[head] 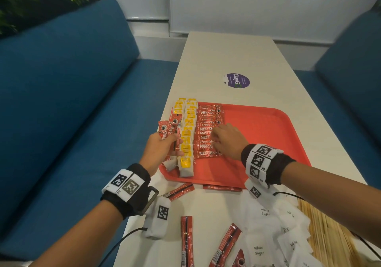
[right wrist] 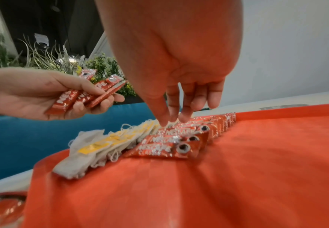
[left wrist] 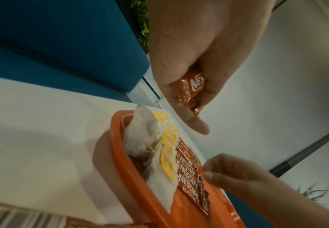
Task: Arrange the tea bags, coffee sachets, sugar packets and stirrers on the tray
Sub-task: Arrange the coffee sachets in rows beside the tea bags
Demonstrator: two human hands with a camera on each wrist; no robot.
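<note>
Coffee sachets [head: 207, 135]: red, overlapped row on tray [head: 257, 143]; right hand [head: 227, 141] fingertips touching, left hand [head: 162, 149] gripping several.

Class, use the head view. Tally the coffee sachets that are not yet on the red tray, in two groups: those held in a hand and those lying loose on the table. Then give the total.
Coffee sachets held in the left hand: 3
Coffee sachets loose on the table, in view: 5
Total: 8
</note>
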